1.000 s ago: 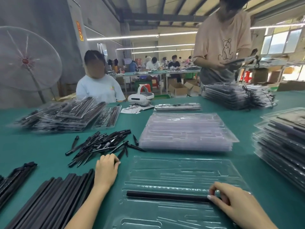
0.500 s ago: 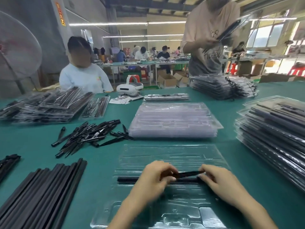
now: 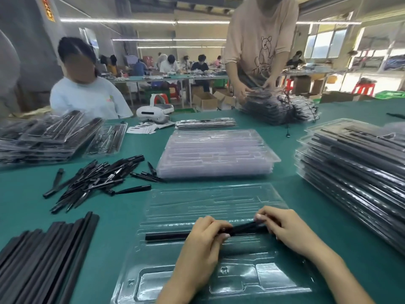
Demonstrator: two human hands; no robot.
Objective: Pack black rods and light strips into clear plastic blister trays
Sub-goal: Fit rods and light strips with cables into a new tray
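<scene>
I'm looking down at the green table (image 3: 306, 216), and it is carrying a lot of plastic. On my right the filled trays (image 3: 355, 172) are stacking high, dark strips showing inside them. Dead ahead a pile of empty trays (image 3: 217, 154) is sitting, nothing in its pockets. Far left, more packed trays (image 3: 43, 137) are lying in a loose heap. Nearest me the open blister tray (image 3: 219, 260) is lying flat, one long black rod (image 3: 166, 235) resting across a middle channel, the lower pockets bare.

Room is getting tight: the right stack is crowding just beside the tray's edge, while green cloth is showing between the tray and the long black rods (image 3: 43, 260) at my lower left. The scattered short rods (image 3: 96, 178) are lying beyond, near the tray's far left corner.

Both hands are working over the channel. My left hand (image 3: 203, 244) is curling its fingers, pinching one end of a short black rod (image 3: 245, 228); my right hand (image 3: 287, 231) is pinching the other end, fingers bent. That piece is sitting just above the long rod.
</scene>
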